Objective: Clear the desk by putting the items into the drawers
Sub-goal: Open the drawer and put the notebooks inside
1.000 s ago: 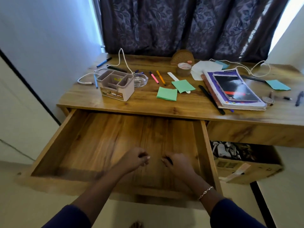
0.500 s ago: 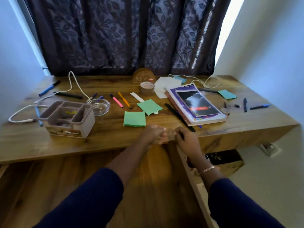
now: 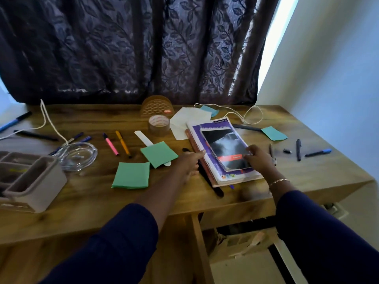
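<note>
Left hand (image 3: pixel 189 163) and right hand (image 3: pixel 259 159) moved up, relaxed fingers touching the notebook stack (image 3: pixel 222 143).

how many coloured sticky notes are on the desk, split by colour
green sticky notes: 2, one near the front edge, one lying over the white strip
teal sticky notes: 2, one behind the notebooks, one to their right
total: 4

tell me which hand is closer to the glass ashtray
Left. The left hand touches the notebook stack's left edge, right of the glass ashtray beyond the green notes; the right hand is on the stack's far side.
</note>
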The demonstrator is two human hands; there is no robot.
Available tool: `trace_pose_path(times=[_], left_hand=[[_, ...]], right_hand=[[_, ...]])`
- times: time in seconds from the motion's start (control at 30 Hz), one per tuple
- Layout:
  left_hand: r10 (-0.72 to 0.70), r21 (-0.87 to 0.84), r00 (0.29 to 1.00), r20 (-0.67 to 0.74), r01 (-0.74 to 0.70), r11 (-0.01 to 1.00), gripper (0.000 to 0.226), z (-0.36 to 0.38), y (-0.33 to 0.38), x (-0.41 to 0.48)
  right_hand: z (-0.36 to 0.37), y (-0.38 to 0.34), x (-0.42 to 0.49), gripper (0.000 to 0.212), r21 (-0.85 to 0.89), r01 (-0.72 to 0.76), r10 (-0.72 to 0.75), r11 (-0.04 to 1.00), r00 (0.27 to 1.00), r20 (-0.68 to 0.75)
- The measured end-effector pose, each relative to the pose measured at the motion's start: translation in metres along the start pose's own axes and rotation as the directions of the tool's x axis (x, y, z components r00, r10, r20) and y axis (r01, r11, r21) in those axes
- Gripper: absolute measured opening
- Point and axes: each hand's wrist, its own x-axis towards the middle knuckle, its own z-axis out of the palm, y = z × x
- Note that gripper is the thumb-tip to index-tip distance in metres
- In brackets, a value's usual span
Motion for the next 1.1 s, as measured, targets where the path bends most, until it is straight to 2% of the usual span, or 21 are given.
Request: trace_pose_path(times=[0.17,0.27,0.4,0.5,0.6,0.77,0.93,1.03,1.1], left_hand=[[-0.078,-0.059,0.996,-0.040,0.075,0.995,0.059,0.016,0.002,0.019],[-0.081,-0.098,0.993,-0.086,0.072,0.993,0.058,0.020,0.005,0.028],[-0.099,-0.154,0.986,-0.131,0.079,0.985,0.061,0.025,0.004,0.032],[-0.111,-0.198,0.979,-0.173,0.076,0.977,0.061,0.027,0.004,0.034],[-0.110,-0.227,0.970,-0.215,0.060,0.972,0.059,0.026,0.002,0.039],[-0.052,-0.249,0.945,-0.322,-0.031,0.968,0.043,0.025,-0.009,0.040],[-0.063,-0.305,0.957,-0.284,-0.028,0.952,0.051,0.028,0.002,0.041],[-0.040,-0.233,0.968,-0.249,-0.020,0.972,0.048,0.036,0.011,0.037],[-0.023,-0.184,0.970,-0.241,-0.022,0.983,0.052,0.037,0.013,0.033]], right_hand=[[-0.002,0.001,0.034,0.054,-0.082,-0.003,0.016,0.997,0.986,0.164],[-0.004,0.002,0.047,0.061,-0.078,-0.029,0.044,0.997,0.979,0.198],[-0.006,0.004,0.061,0.067,0.006,-0.116,0.113,0.993,0.973,0.199],[-0.010,0.002,0.070,0.068,0.102,-0.196,0.163,0.975,0.951,0.263],[-0.010,0.000,0.076,0.069,0.102,-0.196,0.157,0.975,0.938,0.308],[-0.015,0.002,0.084,0.075,0.083,-0.219,0.175,0.972,0.914,0.365],[-0.025,0.009,0.090,0.072,0.231,-0.296,0.193,0.927,0.903,0.383],[-0.028,0.008,0.083,0.061,0.297,-0.323,0.190,0.898,0.896,0.401],[-0.031,0.006,0.073,0.065,0.338,-0.321,0.178,0.885,0.903,0.390]])
